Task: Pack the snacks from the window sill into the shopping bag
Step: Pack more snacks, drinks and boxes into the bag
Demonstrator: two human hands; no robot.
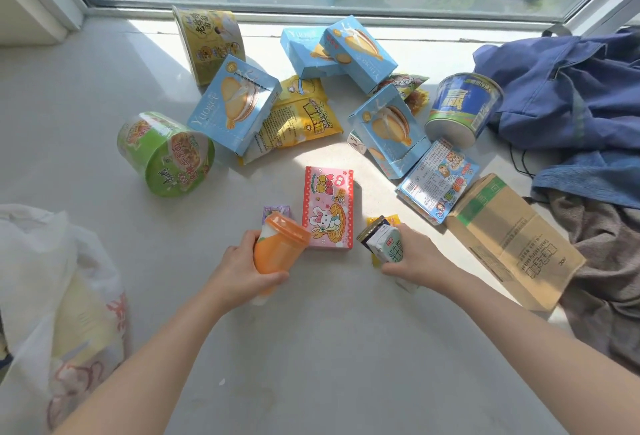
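Since two grabs likely halve trips, left hand (239, 266) curls round orange cup (277, 247), right hand (417, 261) round small carton (385, 244); shopping bag (59, 296) at eight o'clock.

An orange cup (280, 251) and a small milk carton (386, 244) are held tilted either side of a flat pink biscuit box (328, 207). Blue biscuit boxes (239, 105) and noodle bowls (166, 154) lie tumbled behind; the white shopping bag (52, 296) slumps left.

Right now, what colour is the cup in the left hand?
Orange cup, orange lid, seen from the head view.
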